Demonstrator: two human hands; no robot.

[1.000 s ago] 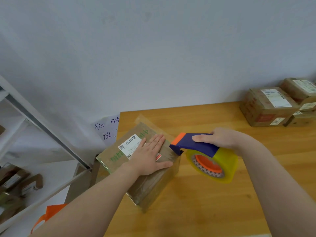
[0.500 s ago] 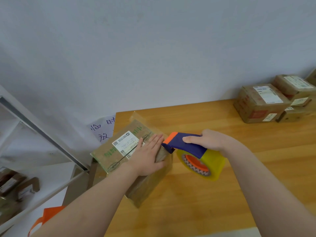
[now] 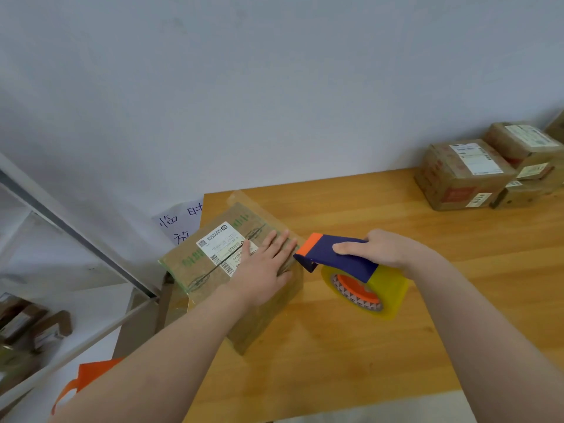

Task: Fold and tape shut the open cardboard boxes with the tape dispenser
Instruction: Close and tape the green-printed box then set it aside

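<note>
– Pressing flat, the left hand [image 3: 262, 267] lay on the cardboard box [image 3: 195, 270] at the left edge of the tabletop [image 3: 335, 361], grip wide.
– And the right hand [image 3: 387, 248]?
– Its grip was wrapped around the tape dispenser [image 3: 341, 254] (nose at the box's right edge).

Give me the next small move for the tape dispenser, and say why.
Probably roll the tape dispenser down over the box's right edge and twist to cut the tape. Its orange nose sits at that edge, gripped by the right hand, while the left hand lies flat on the box top, steadying it.
</note>
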